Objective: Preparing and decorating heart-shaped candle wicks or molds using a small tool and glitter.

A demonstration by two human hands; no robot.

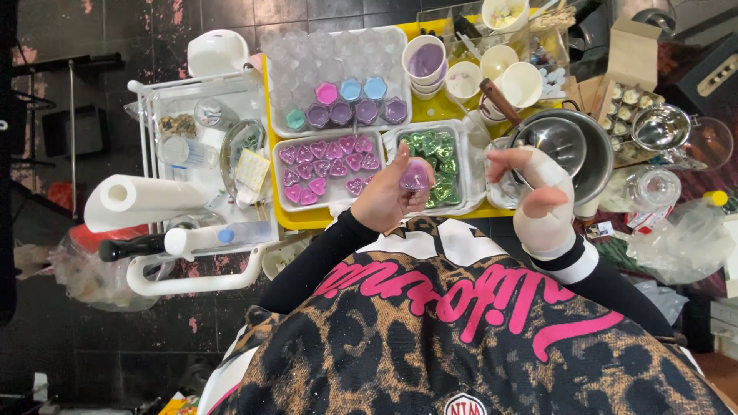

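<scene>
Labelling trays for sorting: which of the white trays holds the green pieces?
The small white tray just beyond the left hand, holding shiny green pieces. The tray beside it holds pink hearts.

At about one o'clock from the person stands an open brown cardboard box [632, 73], its flap raised, with small pale round pieces in a divided insert. At three o'clock, a crumpled clear plastic bag [680, 238] lies at the tabletop's edge, with a small red-and-white packet [644, 219] just beside it and a little white card or label [600, 229] nearby, too small to tell more. At nine o'clock, on the white cart, a flat clear packet of pale yellow squares [252, 170] rests in a glass dish. At eight o'clock, another clear plastic bag [92, 273] hangs low with something red inside.
</scene>
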